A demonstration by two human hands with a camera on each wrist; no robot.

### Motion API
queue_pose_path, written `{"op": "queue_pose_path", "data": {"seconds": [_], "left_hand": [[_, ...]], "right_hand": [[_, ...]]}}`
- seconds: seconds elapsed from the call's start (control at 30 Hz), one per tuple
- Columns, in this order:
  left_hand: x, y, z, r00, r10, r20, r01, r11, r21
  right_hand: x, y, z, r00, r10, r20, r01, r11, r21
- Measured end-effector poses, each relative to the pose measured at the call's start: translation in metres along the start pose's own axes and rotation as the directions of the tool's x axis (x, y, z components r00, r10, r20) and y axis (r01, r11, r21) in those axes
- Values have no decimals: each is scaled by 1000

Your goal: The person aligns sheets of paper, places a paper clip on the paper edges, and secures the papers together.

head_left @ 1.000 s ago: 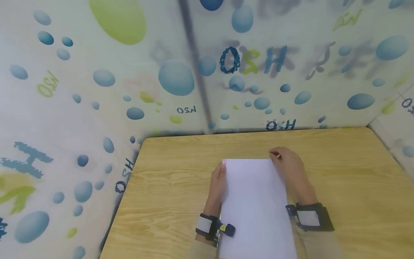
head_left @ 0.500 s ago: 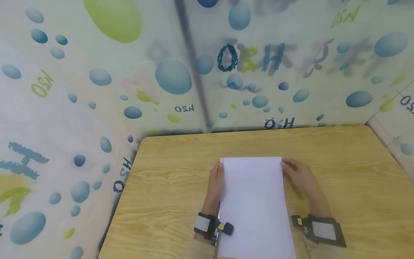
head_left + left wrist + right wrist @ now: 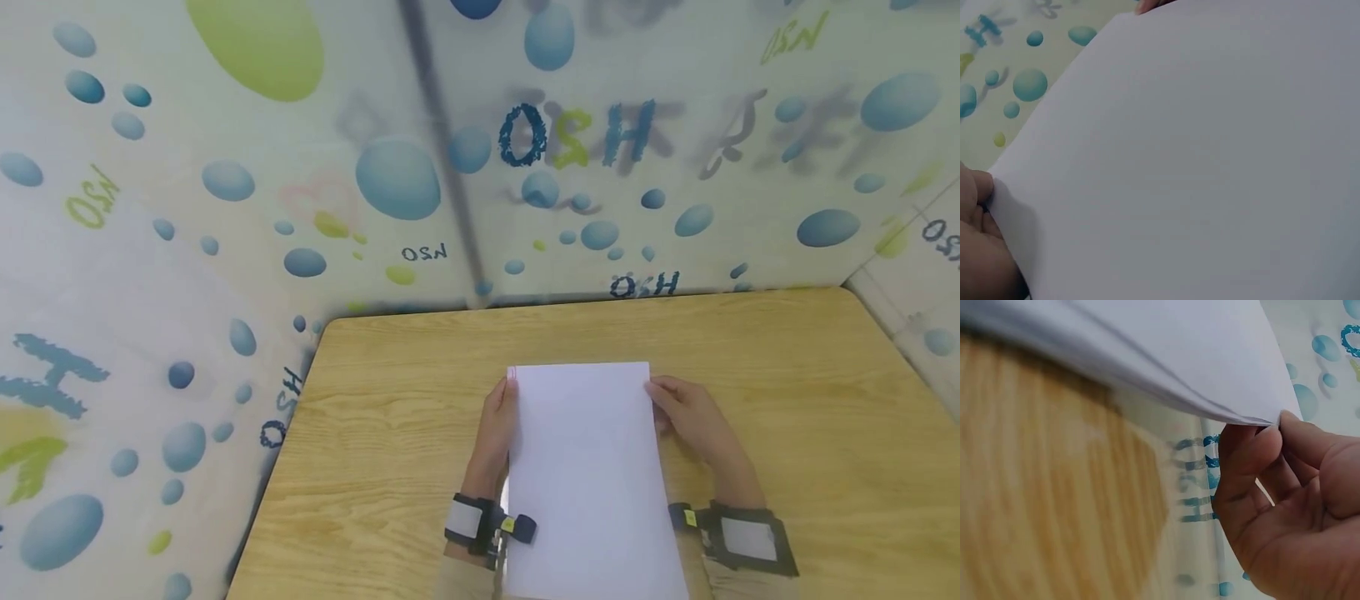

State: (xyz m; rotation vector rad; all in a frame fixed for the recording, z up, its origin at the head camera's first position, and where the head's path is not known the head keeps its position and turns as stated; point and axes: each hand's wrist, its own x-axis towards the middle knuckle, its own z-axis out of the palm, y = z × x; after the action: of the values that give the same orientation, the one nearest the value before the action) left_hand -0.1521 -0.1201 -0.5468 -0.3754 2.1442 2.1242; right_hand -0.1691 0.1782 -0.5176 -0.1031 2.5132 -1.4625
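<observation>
White sheets of paper (image 3: 585, 475) stand out in front of me over the table, with a small pinkish mark at their top left corner. My left hand (image 3: 497, 425) grips the left edge near that corner, its thumb on the front. At the upper right edge my right hand (image 3: 693, 417) pinches the paper between thumb and fingers. Layered edges of the paper (image 3: 1210, 375) converge at the right fingertips in the right wrist view. Blank paper (image 3: 1179, 156) fills most of the left wrist view, with part of my left hand (image 3: 979, 231) at its lower left.
A wooden table (image 3: 390, 417) lies under the paper and arms. Behind it and at the left hangs a pale wall covering (image 3: 337, 167) with blue and green drops and lettering. Each wrist wears a black strap (image 3: 750, 537) with a small camera.
My right hand has gone from the paper's top right corner outward and down to its right edge. The corner it covered now shows straight. The left hand keeps its grip.
</observation>
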Motion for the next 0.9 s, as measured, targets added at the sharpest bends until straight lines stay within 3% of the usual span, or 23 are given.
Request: {"op": "queue_pose_path", "data": {"seconds": [0.43,0.9], "left_hand": [[-5,4,-3,991,-105,82,112,990,-89],[-3,6,-2,999,-54,6,54,998,-45]], "right_hand": [[-1,-3,5,997,63,-34,-63,998,18],[0,-7,5,995,95,-12,-94,995,42]]}}
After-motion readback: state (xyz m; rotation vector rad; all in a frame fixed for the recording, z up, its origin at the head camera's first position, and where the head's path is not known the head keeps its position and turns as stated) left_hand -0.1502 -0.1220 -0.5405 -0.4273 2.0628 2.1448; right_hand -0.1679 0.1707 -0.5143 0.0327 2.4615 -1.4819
